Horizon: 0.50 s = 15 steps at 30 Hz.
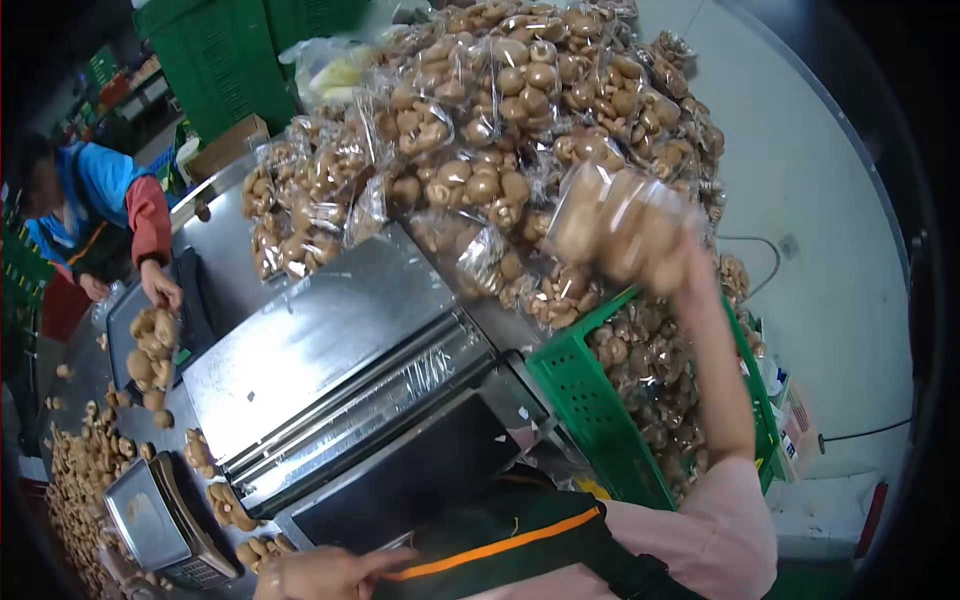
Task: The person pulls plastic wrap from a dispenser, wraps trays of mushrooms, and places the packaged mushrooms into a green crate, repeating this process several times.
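A wrapped mushroom tray [612, 222] is being gripped in the right hand [672, 262], raised beside the heap of packs [480, 130]; it is best released low. The left hand [325, 572], loosely open, is holding nothing.

A see-through pack of mushrooms [612, 228] is up in the air, held by the right hand [672, 262]. The pack is wrapped in shiny clear film. The mushrooms inside are round and light brown, packed close together. The pack looks blurry and is tipped on a slant. It is right in front of the big pile of wrapped packs [480, 130], near the pile's right side, and above the green crate [585, 405] of loose mushrooms. The hand grips it from below, at its lower right end.
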Available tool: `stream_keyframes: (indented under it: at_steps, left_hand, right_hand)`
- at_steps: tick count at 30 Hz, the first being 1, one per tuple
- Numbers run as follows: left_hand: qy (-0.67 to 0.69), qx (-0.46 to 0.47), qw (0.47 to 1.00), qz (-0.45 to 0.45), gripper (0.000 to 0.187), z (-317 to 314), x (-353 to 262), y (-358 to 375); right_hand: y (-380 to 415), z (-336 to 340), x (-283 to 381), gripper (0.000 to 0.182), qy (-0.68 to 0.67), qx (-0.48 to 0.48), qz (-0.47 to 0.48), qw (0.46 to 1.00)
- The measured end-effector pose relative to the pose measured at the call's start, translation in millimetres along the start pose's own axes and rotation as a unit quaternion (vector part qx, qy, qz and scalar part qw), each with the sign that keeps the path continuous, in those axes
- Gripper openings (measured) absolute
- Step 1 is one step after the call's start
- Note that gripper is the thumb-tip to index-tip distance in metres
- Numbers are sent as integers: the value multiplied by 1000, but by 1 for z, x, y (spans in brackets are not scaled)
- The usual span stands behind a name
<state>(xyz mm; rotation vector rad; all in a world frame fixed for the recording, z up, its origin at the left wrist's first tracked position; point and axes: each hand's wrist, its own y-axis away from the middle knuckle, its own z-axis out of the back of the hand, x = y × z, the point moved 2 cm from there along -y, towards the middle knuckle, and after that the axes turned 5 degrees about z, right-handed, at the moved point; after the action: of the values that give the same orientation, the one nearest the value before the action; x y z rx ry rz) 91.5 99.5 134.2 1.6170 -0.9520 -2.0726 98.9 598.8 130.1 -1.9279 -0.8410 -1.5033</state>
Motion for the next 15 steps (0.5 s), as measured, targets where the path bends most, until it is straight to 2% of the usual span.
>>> stream_keyframes:
  at_steps: [1, 2, 3, 4, 5, 6, 7, 9, 10, 11, 13, 14, 15]
  left_hand:
    - [77, -15, 995, -68, 60, 0, -7, 17]
    - [157, -30, 978, -135, 57, -3, -11, 29]
    - [139, 0, 946, -291, 49, 3, -21, 33]
    - [119, 19, 892, -435, 41, 4, -26, 40]
    - [0, 5, 860, -510, 37, -12, -33, 45]
    - [-59, -137, 754, -640, 39, -22, -45, 58]
    - [-74, -163, 727, -662, 38, -31, -55, 68]
    - [-71, -163, 748, -640, 35, -37, -66, 82]
    - [-70, -167, 764, -619, 33, -40, -67, 89]
    - [-75, -170, 777, -602, 32, -42, -66, 94]
    - [-40, -212, 821, -529, 30, -36, -53, 104]
    - [-6, -251, 844, -475, 29, -28, -40, 106]
    - [48, -347, 859, -374, 28, -16, -22, 107]
  right_hand:
    - [-46, 20, 19, 50, -98, 52, 59, 992]
    - [-60, -10, 50, 51, -208, 39, 102, 972]
    - [-72, -27, 67, 51, -252, 24, 67, 965]
    - [-83, -48, 71, 51, -298, 16, 22, 954]
    - [-87, -75, 63, 51, -255, 131, 11, 958]
    - [-87, -102, 47, 51, -216, 245, -1, 945]
    - [-80, -133, 24, 50, -176, 359, -10, 916]
    - [-56, -201, -41, 45, -43, 455, -124, 881]
    - [-26, -242, -63, 39, 57, 456, -123, 879]
    - [-6, -276, -97, 34, 119, 483, -79, 864]
    - [31, -342, -138, 31, 115, 540, -42, 833]
    - [40, -376, -160, 32, 134, 558, 31, 818]
    - [47, -410, -178, 32, 152, 570, 107, 800]
